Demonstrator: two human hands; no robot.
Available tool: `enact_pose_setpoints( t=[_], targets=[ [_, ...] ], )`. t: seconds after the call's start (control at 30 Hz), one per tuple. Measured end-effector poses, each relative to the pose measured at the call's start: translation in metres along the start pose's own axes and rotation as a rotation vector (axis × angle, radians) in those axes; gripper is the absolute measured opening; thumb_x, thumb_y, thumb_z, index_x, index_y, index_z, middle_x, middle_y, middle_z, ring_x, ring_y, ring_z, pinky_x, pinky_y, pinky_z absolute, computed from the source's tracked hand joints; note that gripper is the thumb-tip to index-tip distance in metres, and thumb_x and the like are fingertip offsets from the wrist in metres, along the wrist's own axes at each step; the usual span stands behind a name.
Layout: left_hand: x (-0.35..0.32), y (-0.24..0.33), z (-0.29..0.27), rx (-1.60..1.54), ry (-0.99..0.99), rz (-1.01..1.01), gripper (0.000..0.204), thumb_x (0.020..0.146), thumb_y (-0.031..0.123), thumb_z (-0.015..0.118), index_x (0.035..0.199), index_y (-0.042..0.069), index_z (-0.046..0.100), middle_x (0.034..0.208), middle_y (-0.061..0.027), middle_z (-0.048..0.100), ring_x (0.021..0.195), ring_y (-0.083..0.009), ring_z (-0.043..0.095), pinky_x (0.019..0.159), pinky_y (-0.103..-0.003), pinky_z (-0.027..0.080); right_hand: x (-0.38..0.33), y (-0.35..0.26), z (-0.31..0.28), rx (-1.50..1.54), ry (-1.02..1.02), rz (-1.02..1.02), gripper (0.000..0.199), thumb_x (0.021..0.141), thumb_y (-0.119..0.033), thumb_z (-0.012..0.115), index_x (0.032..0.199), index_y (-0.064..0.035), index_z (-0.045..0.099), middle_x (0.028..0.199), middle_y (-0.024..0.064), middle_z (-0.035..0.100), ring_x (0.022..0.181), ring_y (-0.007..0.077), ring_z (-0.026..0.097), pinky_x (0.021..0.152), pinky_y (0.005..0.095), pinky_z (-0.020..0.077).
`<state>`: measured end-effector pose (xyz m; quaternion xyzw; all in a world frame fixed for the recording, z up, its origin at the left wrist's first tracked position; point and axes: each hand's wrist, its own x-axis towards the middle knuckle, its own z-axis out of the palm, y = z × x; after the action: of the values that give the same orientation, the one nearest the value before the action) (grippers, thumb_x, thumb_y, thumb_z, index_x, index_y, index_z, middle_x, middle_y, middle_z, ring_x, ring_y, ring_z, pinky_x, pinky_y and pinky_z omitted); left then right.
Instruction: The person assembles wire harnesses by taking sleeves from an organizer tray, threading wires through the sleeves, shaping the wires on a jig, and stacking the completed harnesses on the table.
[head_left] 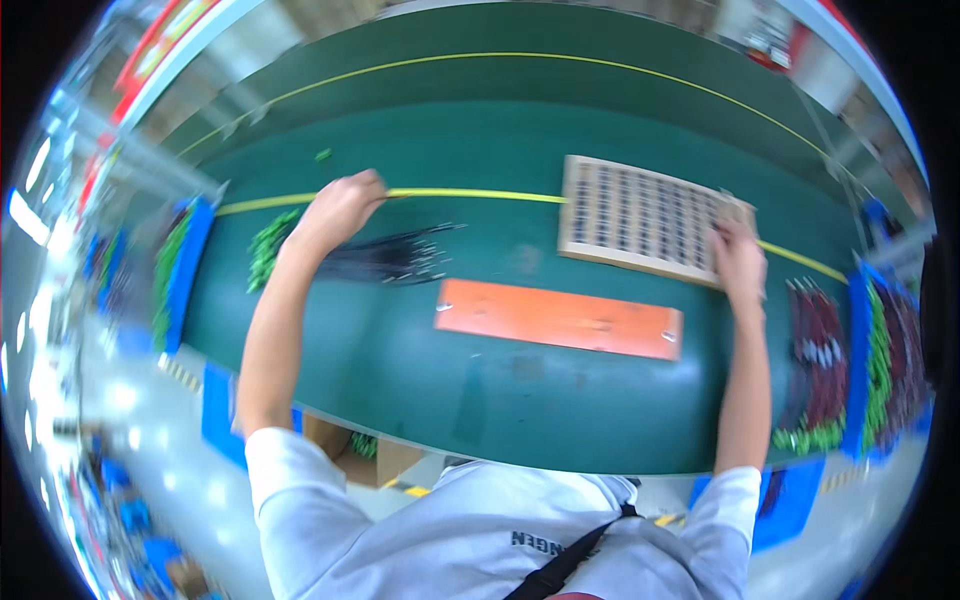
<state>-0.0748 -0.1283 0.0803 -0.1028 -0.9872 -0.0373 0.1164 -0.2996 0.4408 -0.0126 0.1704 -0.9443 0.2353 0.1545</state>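
Head view: my right hand (738, 255) is at the right end of a tan slotted board (620, 261), fingers over its face; blur hides them, and I cannot tell how tightly they close. The board lies beyond the orange plate and to my right, its long axis running left to right, slanted so the end at my hand sits a little nearer me than the far-left end. Rows of dark slots cover its face.

My left hand (343, 208) is over the bench, fingers bent and drawn together; I cannot tell whether anything is between them. Just nearer me, a bundle of black wires (370, 260) lies lengthwise left to right, passing under my forearm, green ends (268, 255) leftward and bare-looking tips pointing right.

Between my forearms the orange plate (560, 320) also lies long side left to right, its right end slightly nearer me.

Farther right, dark red wires (825, 370) point away from me, green ends (812, 437) toward me. Blue bins stand at the left (193, 280) and right sides of the green bench (480, 400).
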Motion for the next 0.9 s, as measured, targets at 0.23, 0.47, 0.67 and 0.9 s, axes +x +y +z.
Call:
enact_pose_setpoints(
  t=[0.23, 0.47, 0.67, 0.9],
  targets=[
    [-0.062, -0.007, -0.022, -0.098, -0.179, -0.134, 0.012, 0.084, 0.008, 0.074, 0.094, 0.004, 0.076, 0.089, -0.0135, 0.069, 0.088, -0.0363, 0.068, 0.077, -0.047, 0.055, -0.004, -0.011, 0.015, 0.005, 0.150, -0.115, 0.026, 0.097, -0.023, 0.067, 0.118, -0.0084, 0.067, 0.102, 0.0105, 0.069, 0.082, 0.0287, 0.069, 0.073, 0.0400, 0.0548],
    [-0.084, 0.002, -0.011, 0.052, -0.192, -0.112, 0.009, 0.086, 0.011, 0.071, 0.092, 0.007, 0.076, 0.088, -0.0096, 0.067, 0.084, -0.0329, 0.068, 0.073, -0.044, 0.056, -0.006, -0.008, 0.018, 0.203, 0.167, 0.123, 0.027, 0.100, -0.026, 0.067, 0.117, -0.0053, 0.066, 0.090, 0.0063, 0.070, 0.070, 0.0154, 0.062, 0.068, 0.0316, 0.0516],
    [-0.084, -0.001, 0.008, 0.124, -0.093, -0.114, 0.012, 0.087, 0.009, 0.070, 0.096, 0.003, 0.073, 0.094, -0.0106, 0.068, 0.088, -0.0331, 0.068, 0.074, -0.044, 0.056, -0.007, -0.003, 0.019, 0.185, 0.165, 0.087, 0.026, 0.099, -0.027, 0.068, 0.117, -0.0073, 0.067, 0.088, 0.0044, 0.069, 0.067, 0.0138, 0.060, 0.064, 0.0320, 0.0505],
    [-0.089, -0.005, 0.011, 0.113, -0.064, -0.172, 0.008, 0.089, 0.008, 0.067, 0.094, 0.005, 0.071, 0.093, -0.0106, 0.068, 0.089, -0.0323, 0.069, 0.075, -0.044, 0.057, -0.007, -0.007, 0.018, 0.172, 0.136, 0.119, 0.026, 0.099, -0.028, 0.069, 0.116, -0.0078, 0.068, 0.085, 0.0039, 0.068, 0.067, 0.0135, 0.060, 0.064, 0.0309, 0.0497]
  ],
)
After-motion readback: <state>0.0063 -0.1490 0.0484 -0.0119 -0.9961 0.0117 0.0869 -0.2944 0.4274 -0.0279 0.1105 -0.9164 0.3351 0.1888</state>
